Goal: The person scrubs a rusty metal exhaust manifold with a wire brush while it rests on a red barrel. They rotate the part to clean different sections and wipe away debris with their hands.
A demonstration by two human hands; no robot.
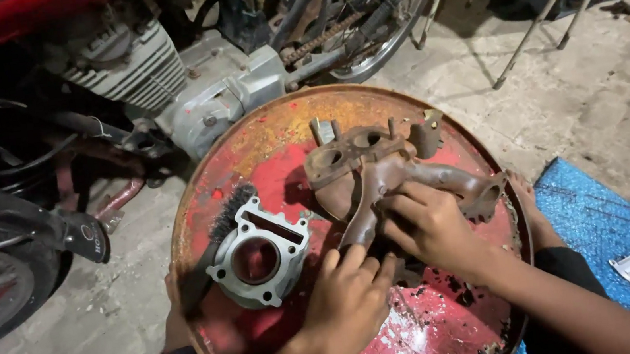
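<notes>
Both arms come in from 6 o'clock. The left hand [350, 297] lies flat, fingers pointing to 12. The right hand [429, 227] curls, fingers pointing to 10.

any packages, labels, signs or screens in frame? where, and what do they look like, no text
No packages, signs or screens.
Raised badge on the motorcycle engine: top left, on the silver finned block, small and silver.
Small white mark on a black part: left, beside the tyre.
Neither hand touches these: left hand and right hand rest on the rusty pipe part on the red drum lid.
</notes>
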